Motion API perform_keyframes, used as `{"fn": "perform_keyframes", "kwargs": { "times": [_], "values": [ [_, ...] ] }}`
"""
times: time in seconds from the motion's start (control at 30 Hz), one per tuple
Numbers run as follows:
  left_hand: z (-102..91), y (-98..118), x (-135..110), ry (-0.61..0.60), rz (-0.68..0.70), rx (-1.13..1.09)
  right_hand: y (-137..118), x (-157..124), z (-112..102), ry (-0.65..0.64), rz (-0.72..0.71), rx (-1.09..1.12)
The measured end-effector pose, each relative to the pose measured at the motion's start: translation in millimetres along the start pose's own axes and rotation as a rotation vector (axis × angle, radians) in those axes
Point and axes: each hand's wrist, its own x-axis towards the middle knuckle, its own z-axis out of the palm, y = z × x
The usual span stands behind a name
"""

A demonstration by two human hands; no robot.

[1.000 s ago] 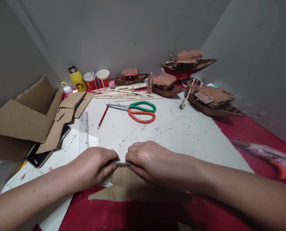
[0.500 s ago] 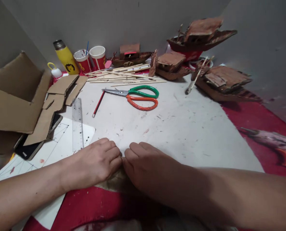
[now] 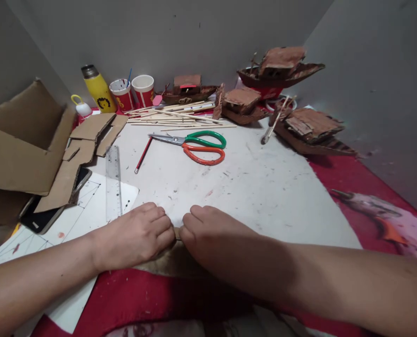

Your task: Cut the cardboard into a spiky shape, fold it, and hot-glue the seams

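Note:
Side by side at the front of the white sheet, my left hand and my right hand both have their fingers curled down. They are closed on a small piece of brown cardboard, of which only a sliver shows in the gap between them. My fingertips and most of the piece are hidden. Beyond the hands lie scissors with one green and one orange handle, their tip beside a red pencil. A clear ruler is nearest my left hand, partly over a drawing on paper.
An open cardboard box, cut cardboard pieces and a phone are at left. Wooden sticks, paper cups and a yellow bottle stand at the back. Several brown model boats and a glue gun are right.
The gap between my hands has widened slightly, showing more of the cardboard. My view has shifted a little, so the things at the back sit lower in the picture.

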Motion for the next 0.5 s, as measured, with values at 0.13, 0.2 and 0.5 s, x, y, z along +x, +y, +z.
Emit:
{"fn": "perform_keyframes", "kwargs": {
  "times": [0.13,0.2,0.5],
  "values": [
    [-0.2,0,-4,0.017,-0.058,0.008,5,-6,-4,0.054,0.017,0.018],
    [-1.7,2,-10,0.052,-0.149,-0.006,18,-16,-11,0.117,0.100,0.097],
    [-11.4,21,-24,0.304,-0.734,-0.307,15,-85,-9,1.216,0.551,0.611]
  ]
}}
